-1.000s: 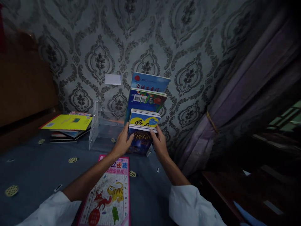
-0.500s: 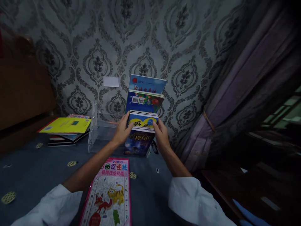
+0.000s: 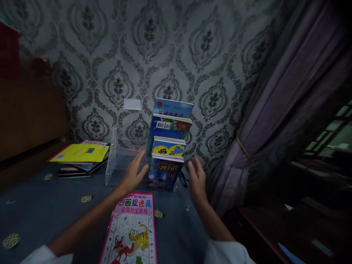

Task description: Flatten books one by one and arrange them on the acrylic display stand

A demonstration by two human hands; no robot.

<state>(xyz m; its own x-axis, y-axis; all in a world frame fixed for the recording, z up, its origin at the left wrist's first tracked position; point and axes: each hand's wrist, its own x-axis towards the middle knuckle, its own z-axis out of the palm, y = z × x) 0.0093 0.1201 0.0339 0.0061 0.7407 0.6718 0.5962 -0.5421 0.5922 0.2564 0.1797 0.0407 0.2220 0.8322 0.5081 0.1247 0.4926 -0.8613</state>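
Note:
Several books stand in tiers in a clear acrylic rack (image 3: pixel 111 161), all at its right end. A dark blue book (image 3: pixel 166 172) is at the front, and a yellow and blue book (image 3: pixel 168 147) shows just behind it. Higher at the back are a blue book with a barcode (image 3: pixel 172 126) and a light blue book (image 3: pixel 173 108). My left hand (image 3: pixel 134 172) is open beside the left edge of the dark blue book, holding nothing. Off the right side of the books, my right hand (image 3: pixel 197 179) is also open, its fingers apart from them.
A pink-bordered picture book (image 3: pixel 134 220) lies flat in front of the rack. To the left is a stack of books topped by a yellow one (image 3: pixel 81 152). Black glasses (image 3: pixel 183 179) lie right of the rack, near a tied purple curtain (image 3: pixel 233 172).
Both hands have let go of the yellow and blue book and drawn apart, down and outward. That book now sits lower behind the dark blue one. The view has tilted slightly up.

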